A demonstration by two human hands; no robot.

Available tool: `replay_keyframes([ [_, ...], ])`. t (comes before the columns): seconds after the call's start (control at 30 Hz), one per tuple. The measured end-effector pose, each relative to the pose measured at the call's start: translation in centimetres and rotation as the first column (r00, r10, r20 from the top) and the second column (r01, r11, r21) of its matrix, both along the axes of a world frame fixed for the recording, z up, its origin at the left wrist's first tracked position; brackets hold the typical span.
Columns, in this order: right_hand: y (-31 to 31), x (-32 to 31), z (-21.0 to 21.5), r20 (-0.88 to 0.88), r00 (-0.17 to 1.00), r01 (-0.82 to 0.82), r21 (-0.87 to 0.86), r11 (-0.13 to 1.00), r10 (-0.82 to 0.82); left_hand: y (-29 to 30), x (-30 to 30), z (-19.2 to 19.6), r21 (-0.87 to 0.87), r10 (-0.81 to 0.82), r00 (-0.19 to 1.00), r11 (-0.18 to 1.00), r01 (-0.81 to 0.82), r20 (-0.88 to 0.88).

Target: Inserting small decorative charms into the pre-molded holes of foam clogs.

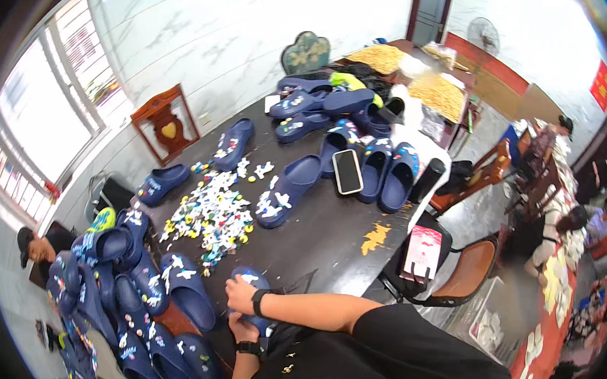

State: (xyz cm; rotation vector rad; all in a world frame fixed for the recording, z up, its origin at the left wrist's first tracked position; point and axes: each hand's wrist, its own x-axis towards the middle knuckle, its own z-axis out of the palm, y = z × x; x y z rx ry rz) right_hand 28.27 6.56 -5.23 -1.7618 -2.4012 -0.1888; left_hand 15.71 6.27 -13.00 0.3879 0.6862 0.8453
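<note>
A navy clog [249,277] with small charms on its upper is between my two hands at the table's near edge. My left hand [244,328], a watch on its wrist, grips the clog from the near side, its fingers partly hidden. My right hand [241,296], with a dark band on the wrist, is closed against the clog's upper. Whatever is between its fingertips is too small to see. Just beyond lies a spread-out pile of small white, yellow, green and blue shoe charms [212,211]. Another navy clog [190,296] with white charms lies left of my hands.
Many navy clogs [113,245] are heaped at the left, others [374,168] stand along the dark table's [313,250] far side. A phone [348,171] leans on clogs beside a black bottle [429,180]. Chairs [463,271] stand at the right. Other people [40,247] sit at left and right.
</note>
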Motion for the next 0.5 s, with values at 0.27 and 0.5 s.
replay_keyframes([
  [0.27, -0.4, -0.2, 0.9, 0.096, 0.990, 0.107, -0.019, 0.994, -0.104, -0.4, 0.6, 0.5, 0.123, 0.013, 0.995, 0.992, -0.001, -0.102],
  [0.5, -0.3, 1.2, -1.2, -0.079, 0.988, 0.129, -0.011, 0.992, -0.130, -0.1, 1.6, 0.5, 0.065, -0.080, 0.996, 0.995, 0.078, 0.038],
])
